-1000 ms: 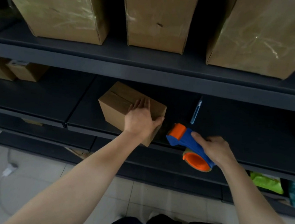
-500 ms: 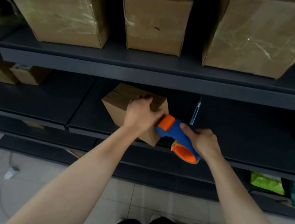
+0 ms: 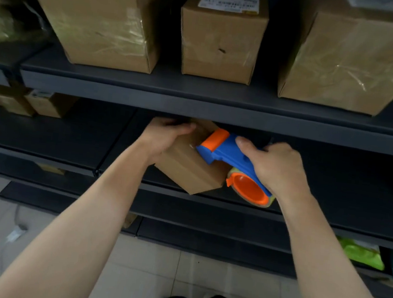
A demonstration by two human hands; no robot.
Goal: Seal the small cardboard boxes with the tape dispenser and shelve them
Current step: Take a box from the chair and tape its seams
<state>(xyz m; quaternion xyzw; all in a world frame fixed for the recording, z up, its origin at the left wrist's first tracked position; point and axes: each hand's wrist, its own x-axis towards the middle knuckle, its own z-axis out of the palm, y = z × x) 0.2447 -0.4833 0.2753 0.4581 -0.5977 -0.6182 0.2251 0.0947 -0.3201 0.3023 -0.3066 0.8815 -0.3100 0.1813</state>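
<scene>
From my screen I saw the small cardboard box (image 3: 188, 170) on the middle shelf (image 3: 45, 136). It was turned at an angle, and one corner reached over the front edge. The left hand (image 3: 165, 138) gripped the box from the left, with the fingers curled over its top. The right hand (image 3: 274, 167) was closed around the tape dispenser (image 3: 224, 152), with the thumb along its blue body. The orange front end of the dispenser lay on top of the box, just beside the left hand's fingers. The back of the box was hidden under the upper shelf (image 3: 195, 104), so I could not tell if tape was already on it. On the upper shelf stood three bigger boxes (image 3: 102, 23), and further left on the middle shelf sat more small boxes (image 3: 43, 104).
</scene>
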